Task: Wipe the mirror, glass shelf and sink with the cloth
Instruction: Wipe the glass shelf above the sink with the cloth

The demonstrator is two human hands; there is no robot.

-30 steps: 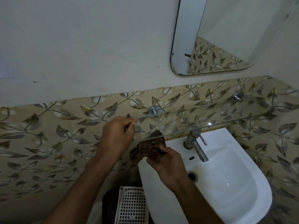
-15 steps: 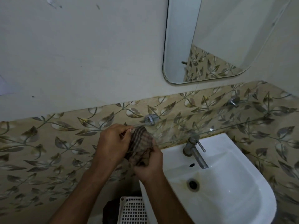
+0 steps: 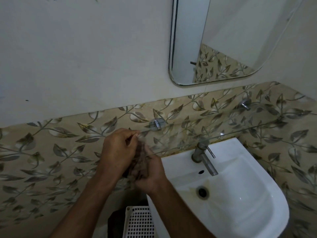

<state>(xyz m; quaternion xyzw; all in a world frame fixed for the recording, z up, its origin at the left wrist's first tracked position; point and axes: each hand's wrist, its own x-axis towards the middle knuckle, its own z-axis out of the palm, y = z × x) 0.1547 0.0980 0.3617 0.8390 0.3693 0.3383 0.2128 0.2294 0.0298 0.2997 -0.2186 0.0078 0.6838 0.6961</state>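
The left hand (image 3: pixel 118 152) sits at the left end of the glass shelf (image 3: pixel 223 134), fingers curled, thumb and fingertips pinched together at the shelf's near corner; whether they pinch the glass edge or a corner of the cloth (image 3: pixel 139 158) cannot be told. Just to its right, touching it, the brown checked cloth is bunched into a wad between the two hands. The wad stands roughly upright, its long axis running from the shelf's edge down toward the right palm, its top end at the glass and partly seen through it. The picture is blurred here, so the folds do not read clearly.

The right hand (image 3: pixel 151 176) lies below and to the right of the cloth, fingers curled up around the wad's lower part, gripping it from beneath. The two hands touch or nearly touch around the cloth, in front of the leaf-patterned tiles (image 3: pixel 51 152).

The glass shelf runs from the hands away to the right, rising slightly in the view, carried on two chrome brackets (image 3: pixel 157 124) fixed to the tiles. Its front edge passes just above the tap (image 3: pixel 204 157), whose spout points down and to the right over the basin. The white sink (image 3: pixel 240 203) lies right of the right hand and below the shelf, its drain (image 3: pixel 203 191) ringed with a yellowish stain. Under the forearms, left of the sink, a white perforated basket (image 3: pixel 139 222) shows. The mirror (image 3: pixel 214 40) hangs on the white wall above the shelf's right half, well apart from both hands.
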